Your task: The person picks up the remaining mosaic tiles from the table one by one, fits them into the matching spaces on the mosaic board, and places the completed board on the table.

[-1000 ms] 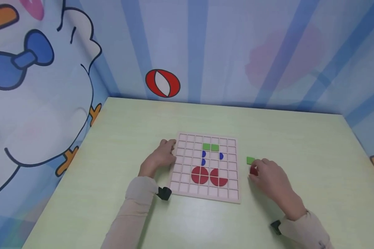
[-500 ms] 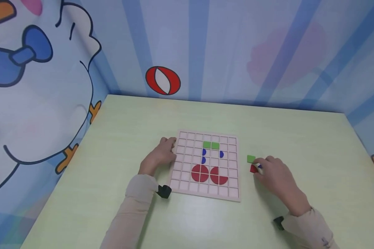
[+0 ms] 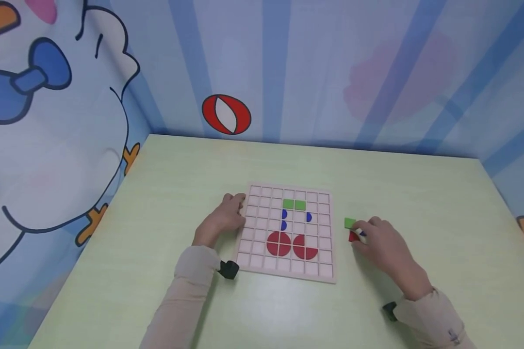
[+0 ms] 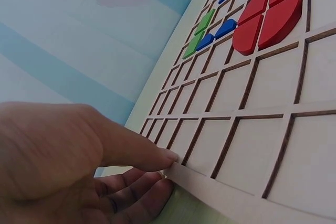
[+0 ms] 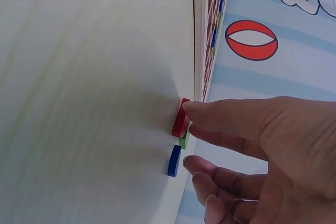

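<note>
My left hand (image 3: 221, 216) pinches the left edge of a pale wooden grid board (image 3: 255, 225), thumb on its rim and fingers curled at the side, as the left wrist view shows. On the board sit green squares (image 3: 294, 204), blue half-circles (image 3: 284, 219), a full red circle of quarter pieces (image 3: 278, 244) and three red quarters (image 3: 305, 249) beside it. My right hand (image 3: 386, 249) is right of the board, thumb and index finger pinching a red quarter-circle piece (image 5: 181, 119) close to the table. A green square (image 3: 350, 223) and a blue half-circle (image 5: 174, 161) lie beside its fingers.
The pale green table (image 3: 192, 165) backs onto a blue striped wall (image 3: 314, 72) with a printed ball (image 3: 226, 114). A cartoon figure (image 3: 57, 179) covers the left wall. Dark wrist cameras (image 3: 228, 270) sit at both cuffs.
My right hand has shifted slightly right at the red quarter-circle, uncovering more of the green square and showing the blue piece. My left hand stays on the board's edge.
</note>
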Available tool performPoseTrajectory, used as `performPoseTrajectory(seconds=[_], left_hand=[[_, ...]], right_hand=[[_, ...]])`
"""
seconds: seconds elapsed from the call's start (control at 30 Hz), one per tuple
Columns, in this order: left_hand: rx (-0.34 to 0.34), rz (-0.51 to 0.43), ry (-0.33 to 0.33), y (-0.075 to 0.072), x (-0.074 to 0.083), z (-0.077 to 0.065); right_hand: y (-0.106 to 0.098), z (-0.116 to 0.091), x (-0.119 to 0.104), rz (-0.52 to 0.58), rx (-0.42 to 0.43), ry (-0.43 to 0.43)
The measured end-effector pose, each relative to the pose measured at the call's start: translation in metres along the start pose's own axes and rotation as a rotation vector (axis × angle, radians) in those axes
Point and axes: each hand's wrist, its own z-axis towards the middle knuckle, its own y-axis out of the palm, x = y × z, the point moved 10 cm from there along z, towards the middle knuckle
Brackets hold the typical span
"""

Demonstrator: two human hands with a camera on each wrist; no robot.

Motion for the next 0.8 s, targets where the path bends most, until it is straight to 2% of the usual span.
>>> performPoseTrajectory(seconds=[0.8], left_hand=[[-0.004,-0.001,0.012,0.0016,-0.0022,0.0014]], right_hand=[[0.0008,0.0008,-0.0049,0.03,0.043,-0.03]])
